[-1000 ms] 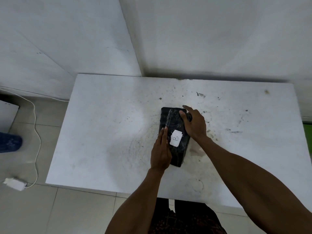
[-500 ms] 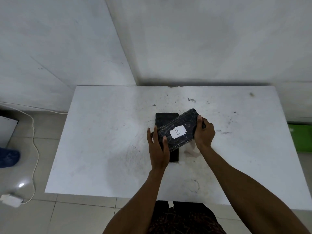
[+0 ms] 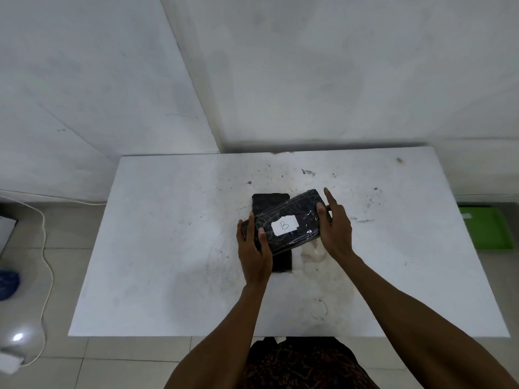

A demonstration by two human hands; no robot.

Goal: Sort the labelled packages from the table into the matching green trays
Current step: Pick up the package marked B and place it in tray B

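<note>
Package [image 3: 286, 221] black, glossy wrap, white "B" label, tilted; left hand [image 3: 254, 255], right hand [image 3: 335, 230] fingers grip ends.

- I had only the one head view, worn high and tipped forward and down over the white table [image 3: 174, 248].
- It faced the wall corner [image 3: 220, 148] behind the table's far edge.
- It sat close: both forearms entered from the bottom edge.
- The wide lens caught floor [image 3: 56, 248] on either side.

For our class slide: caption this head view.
Both hands hold a black wrapped package labelled B above another black package.
</note>
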